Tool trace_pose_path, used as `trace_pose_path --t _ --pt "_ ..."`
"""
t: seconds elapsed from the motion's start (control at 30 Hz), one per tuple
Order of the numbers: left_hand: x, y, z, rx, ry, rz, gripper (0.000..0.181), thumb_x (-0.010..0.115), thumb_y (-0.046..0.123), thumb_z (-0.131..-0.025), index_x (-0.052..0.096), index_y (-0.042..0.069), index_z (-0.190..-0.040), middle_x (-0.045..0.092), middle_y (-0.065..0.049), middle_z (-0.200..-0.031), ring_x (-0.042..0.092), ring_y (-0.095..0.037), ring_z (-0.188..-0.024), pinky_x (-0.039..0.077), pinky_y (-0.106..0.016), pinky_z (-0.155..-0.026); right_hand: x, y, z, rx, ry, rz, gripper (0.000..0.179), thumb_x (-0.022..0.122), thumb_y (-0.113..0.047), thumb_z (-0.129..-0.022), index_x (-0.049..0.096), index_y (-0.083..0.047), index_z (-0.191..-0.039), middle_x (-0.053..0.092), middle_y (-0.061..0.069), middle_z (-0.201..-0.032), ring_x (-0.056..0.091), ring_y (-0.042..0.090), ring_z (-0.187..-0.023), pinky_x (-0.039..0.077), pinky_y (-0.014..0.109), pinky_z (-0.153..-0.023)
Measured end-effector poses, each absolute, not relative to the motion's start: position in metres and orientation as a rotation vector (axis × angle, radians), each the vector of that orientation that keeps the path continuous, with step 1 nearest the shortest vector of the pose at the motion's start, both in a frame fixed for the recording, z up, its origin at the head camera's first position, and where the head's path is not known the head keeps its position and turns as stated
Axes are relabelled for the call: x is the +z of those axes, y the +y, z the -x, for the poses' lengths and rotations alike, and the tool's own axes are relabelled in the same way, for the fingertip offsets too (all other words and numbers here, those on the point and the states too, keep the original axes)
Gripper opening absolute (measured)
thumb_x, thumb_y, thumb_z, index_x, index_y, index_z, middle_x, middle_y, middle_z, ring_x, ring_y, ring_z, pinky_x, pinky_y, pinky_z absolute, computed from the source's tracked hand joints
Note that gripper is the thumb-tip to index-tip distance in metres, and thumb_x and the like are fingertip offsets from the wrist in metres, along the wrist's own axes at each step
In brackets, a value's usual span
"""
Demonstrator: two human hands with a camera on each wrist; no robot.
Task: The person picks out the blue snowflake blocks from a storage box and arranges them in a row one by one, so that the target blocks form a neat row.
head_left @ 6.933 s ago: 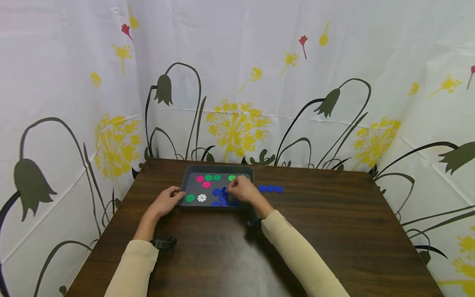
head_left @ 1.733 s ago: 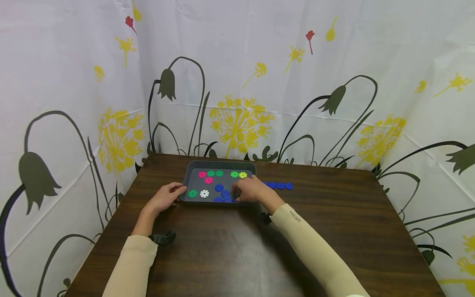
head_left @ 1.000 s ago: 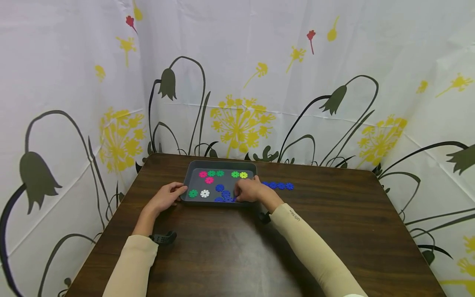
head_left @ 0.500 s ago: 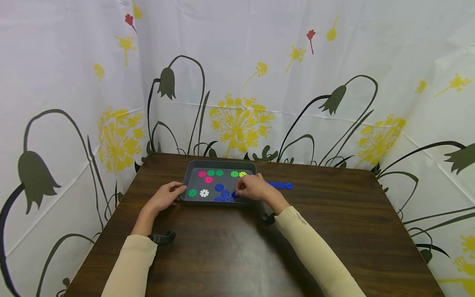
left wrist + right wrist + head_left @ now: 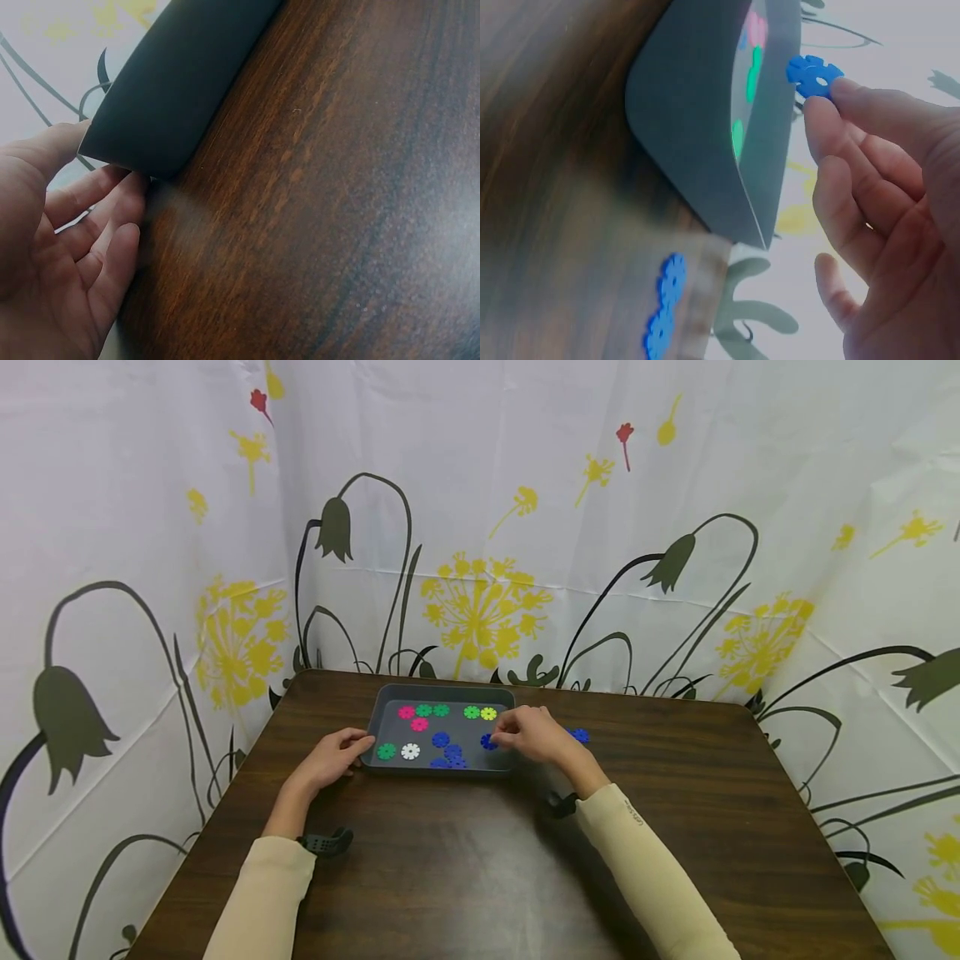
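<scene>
In the head view my right hand (image 5: 531, 734) is over the right end of a grey tray (image 5: 420, 770), pinching a blue notched plastic disc (image 5: 487, 742). The right wrist view has this blue disc (image 5: 814, 76) between thumb and index fingertip, above the tray's rim, the other fingers loosely bent. My left hand (image 5: 331, 758) holds the tray's near left corner; in the left wrist view its thumb (image 5: 64, 146) is at the rim and its fingers reach the underside. Several more blue discs (image 5: 452, 751) lie overlapping in the tray, near its front wall.
Pink (image 5: 406, 712), green (image 5: 386, 751), white (image 5: 410, 751) and yellow (image 5: 488, 713) discs lie spread in the tray. Right of it on the wooden table (image 5: 480, 860), a row of blue discs (image 5: 580, 736) is partly behind my right hand. A flowered curtain (image 5: 480, 527) hangs behind.
The right hand has taken a blue disc from the pile and lifted it up and rightward. The blue row outside the tray is longer than several seconds ago. The left hand stays at the corner.
</scene>
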State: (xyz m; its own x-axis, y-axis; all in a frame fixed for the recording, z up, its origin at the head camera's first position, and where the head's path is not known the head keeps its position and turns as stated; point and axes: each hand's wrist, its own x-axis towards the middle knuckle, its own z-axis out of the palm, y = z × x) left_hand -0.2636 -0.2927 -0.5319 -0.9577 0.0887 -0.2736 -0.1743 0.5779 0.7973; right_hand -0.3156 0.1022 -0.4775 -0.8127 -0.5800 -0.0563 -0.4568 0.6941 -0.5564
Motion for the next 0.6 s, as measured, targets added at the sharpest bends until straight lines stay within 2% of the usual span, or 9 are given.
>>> trace_pose_path --t 0.07,0.13,0.2,0.23,0.3,0.43,0.6 --pt "-0.532 -0.292 0.264 1.321 2.531 0.079 0.066 0.053 0.046 -0.113 0.045 -0.003 -0.158 0.058 -0.028 -0.141 0.061 -0.033 -0.116 0.059 -0.04 -0.094 -0.477 0.11 0.315 -0.839 2.679 0.814 0.019 0.07 -0.034 -0.107 0.078 -0.019 -0.097 0.08 0.005 -0.094 0.07 0.012 -0.084 0.04 0.057 -0.114" --pt "-0.532 -0.292 0.264 1.318 2.533 0.083 0.067 0.053 0.046 -0.113 0.045 -0.003 -0.158 0.058 -0.028 -0.141 0.061 -0.033 -0.116 0.059 -0.041 -0.094 -0.476 0.117 0.315 -0.904 2.679 0.78 0.019 0.07 -0.033 -0.106 0.078 -0.018 -0.098 0.08 0.007 -0.095 0.072 0.017 -0.086 0.052 0.047 -0.098" --pt "-0.532 -0.292 0.264 1.319 2.532 0.085 0.067 0.053 0.047 -0.113 0.045 -0.003 -0.158 0.058 -0.028 -0.141 0.061 -0.033 -0.116 0.059 -0.041 -0.094 -0.475 0.126 0.315 -0.981 2.67 0.745 0.02 0.07 -0.032 -0.106 0.078 -0.014 -0.1 0.08 0.01 -0.097 0.073 0.025 -0.089 0.055 0.039 -0.081" --pt "-0.532 -0.293 0.264 1.319 2.533 0.086 0.067 0.053 0.047 -0.113 0.045 -0.003 -0.157 0.058 -0.027 -0.14 0.061 -0.033 -0.116 0.059 -0.041 -0.094 -0.474 0.131 0.315 -1.016 2.666 0.724 0.021 0.07 -0.031 -0.106 0.078 -0.012 -0.101 0.08 0.012 -0.098 0.073 0.029 -0.091 0.054 0.036 -0.077" --pt "-0.532 -0.293 0.264 1.319 2.534 0.087 0.067 0.053 0.047 -0.113 0.045 -0.003 -0.157 0.058 -0.027 -0.14 0.061 -0.033 -0.116 0.059 -0.042 -0.094 -0.473 0.14 0.316 -1.077 2.663 0.692 0.023 0.069 -0.029 -0.107 0.077 -0.008 -0.105 0.079 0.017 -0.099 0.073 0.037 -0.093 0.053 0.033 -0.075" --pt "-0.533 -0.293 0.265 1.315 2.533 0.1 0.067 0.053 0.047 -0.113 0.046 -0.002 -0.157 0.058 -0.027 -0.139 0.061 -0.033 -0.116 0.059 -0.041 -0.094 -0.472 0.159 0.318 -1.141 2.67 0.646 0.024 0.067 -0.026 -0.109 0.076 -0.004 -0.111 0.077 0.021 -0.099 0.071 0.046 -0.095 0.054 0.036 -0.076" --pt "-0.532 -0.292 0.265 1.315 2.53 0.102 0.066 0.053 0.047 -0.113 0.046 -0.002 -0.157 0.058 -0.027 -0.14 0.061 -0.033 -0.116 0.059 -0.041 -0.093 -0.472 0.185 0.322 -1.163 2.713 0.605 0.021 0.062 -0.022 -0.111 0.073 -0.005 -0.115 0.075 0.014 -0.098 0.069 0.043 -0.094 0.053 0.036 -0.077"
